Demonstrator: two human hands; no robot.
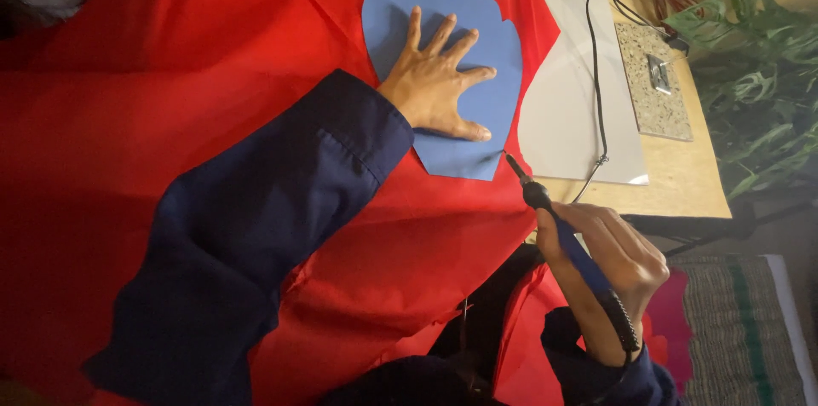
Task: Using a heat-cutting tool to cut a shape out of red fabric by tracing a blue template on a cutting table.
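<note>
My left hand (439, 78) lies flat with fingers spread on a blue scalloped paper template (503, 52), which rests on a wide sheet of red fabric (153, 91). My right hand (618, 257) grips a pen-shaped hot cutting tool (562, 231) with a blue and black handle. Its metal tip touches the fabric at the lower right corner of the blue template. A black cord runs from the tool past my wrist. Both arms wear dark blue sleeves.
A white sheet (571, 108) lies to the right on a wooden table (682, 176). A black cable (596, 74) crosses it. A speckled stone tile (652, 82) sits near the table edge, green leaves (758, 74) beyond it. A striped woven mat (737, 329) lies at lower right.
</note>
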